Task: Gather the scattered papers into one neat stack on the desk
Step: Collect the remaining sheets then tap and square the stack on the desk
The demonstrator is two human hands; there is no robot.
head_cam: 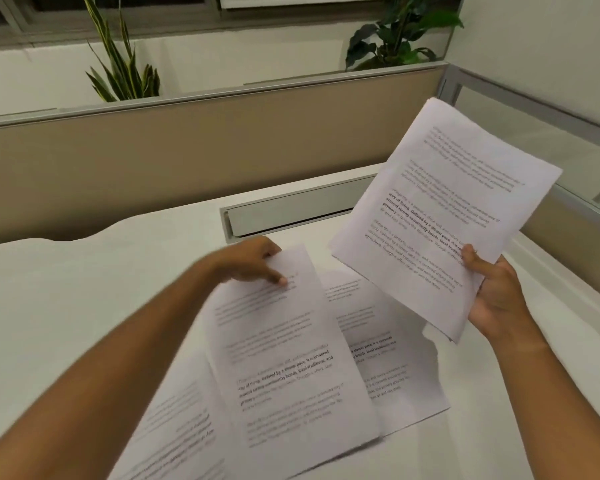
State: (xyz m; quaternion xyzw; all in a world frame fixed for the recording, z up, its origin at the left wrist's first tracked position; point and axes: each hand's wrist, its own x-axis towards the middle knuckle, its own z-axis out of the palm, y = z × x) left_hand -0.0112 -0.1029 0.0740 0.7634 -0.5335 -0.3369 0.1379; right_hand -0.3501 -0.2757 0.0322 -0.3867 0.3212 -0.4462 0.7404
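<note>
My right hand (496,292) grips a small bundle of printed sheets (444,209) by its lower edge and holds it tilted in the air over the right side of the white desk (66,306). My left hand (253,261) pinches the top edge of a single printed sheet (291,358), which is lifted and curling above the desk. Under it lie two more printed papers: one on the right (388,358) and one at the lower left (177,427), overlapping loosely.
A grey cable tray slot (291,213) is set into the desk's back. A beige partition (187,157) closes off the far side, and a glass panel (551,140) the right. Two potted plants (125,64) stand behind the partition.
</note>
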